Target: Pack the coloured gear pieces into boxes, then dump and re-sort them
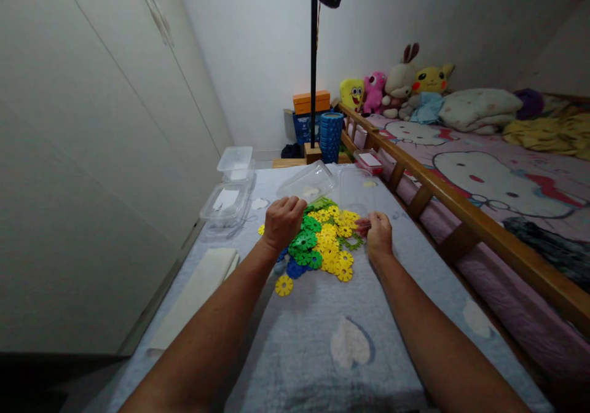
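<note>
A heap of plastic snowflake discs lies on the cloth-covered table, with yellow discs [329, 247] on the right, green discs [304, 241] to the left and blue discs [295, 269] at the lower left. My left hand [283, 221] is closed in a fist above the heap's left side; whatever its fingers hold is hidden. At the heap's right edge, my right hand [380, 235] pinches a small dark-red piece [362, 226], too blurred to name its kind. A single yellow disc [284, 286] lies apart at the near side. Behind the heap, a clear plastic container [308, 182] rests tilted.
Clear containers [225, 203] stand at the table's left edge, near a folded white cloth [198, 290]. A red-edged box [369, 161] sits at the far right corner. The wooden bed rail [428, 192] runs along the right; a black pole [314, 62] rises behind the table.
</note>
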A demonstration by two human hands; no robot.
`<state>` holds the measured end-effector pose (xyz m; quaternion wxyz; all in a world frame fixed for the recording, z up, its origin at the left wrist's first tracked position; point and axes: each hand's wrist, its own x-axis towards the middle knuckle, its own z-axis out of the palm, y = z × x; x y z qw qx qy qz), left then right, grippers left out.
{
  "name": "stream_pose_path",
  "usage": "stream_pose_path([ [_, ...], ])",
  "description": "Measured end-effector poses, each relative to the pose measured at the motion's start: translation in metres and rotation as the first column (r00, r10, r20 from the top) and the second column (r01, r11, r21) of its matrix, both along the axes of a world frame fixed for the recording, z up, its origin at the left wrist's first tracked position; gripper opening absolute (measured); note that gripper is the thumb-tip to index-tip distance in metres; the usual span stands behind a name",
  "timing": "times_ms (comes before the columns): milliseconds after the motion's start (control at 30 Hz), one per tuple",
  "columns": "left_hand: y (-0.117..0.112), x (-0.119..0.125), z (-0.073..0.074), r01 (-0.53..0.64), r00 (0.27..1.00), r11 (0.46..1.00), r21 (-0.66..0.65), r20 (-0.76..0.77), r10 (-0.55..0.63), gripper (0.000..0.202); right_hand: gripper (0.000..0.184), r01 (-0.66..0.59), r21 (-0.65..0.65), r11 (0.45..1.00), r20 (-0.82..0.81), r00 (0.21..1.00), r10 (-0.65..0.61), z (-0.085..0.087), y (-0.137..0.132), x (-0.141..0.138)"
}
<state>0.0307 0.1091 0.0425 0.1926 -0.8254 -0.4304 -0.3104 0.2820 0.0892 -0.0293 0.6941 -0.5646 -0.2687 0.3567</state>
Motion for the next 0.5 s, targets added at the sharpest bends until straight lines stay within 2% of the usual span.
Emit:
stream_pose_path([
  [67,-0.003,0.003,0.003,-0.006,0.985,0.999,-0.033,0.171,0.011,0.016,0.032,0.005,0.005,1.0,-0.053,0.999,-0.004,0.001,0.0,0.001],
  [133,-0.011,0.008,0.005,0.003,0.914,0.996,-0.092,0.403,0.034,0.015,0.032,-0.001,0.021,1.0,-0.091,0.996,0.003,0.003,-0.001,0.001],
  [200,-0.023,0.014,0.006,0.057,0.776,0.982,-0.18,0.627,0.07,0.017,0.03,-0.002,0.032,0.999,-0.098,0.995,0.005,0.005,-0.002,0.0],
  [267,-0.036,0.022,0.004,0.169,0.608,0.947,-0.274,0.785,0.118,0.021,0.028,0.001,0.035,0.999,-0.07,0.998,0.001,0.009,-0.003,-0.003],
  [400,-0.058,0.037,-0.002,0.417,0.301,0.84,-0.346,0.925,0.231,0.025,0.026,-0.019,0.058,0.998,0.059,0.998,0.016,0.014,-0.008,-0.011],
  [500,-0.064,0.046,-0.009,0.522,0.177,0.769,-0.37,0.928,0.327,0.03,0.026,-0.068,0.028,0.997,0.192,0.979,0.062,0.012,-0.012,-0.016],
])
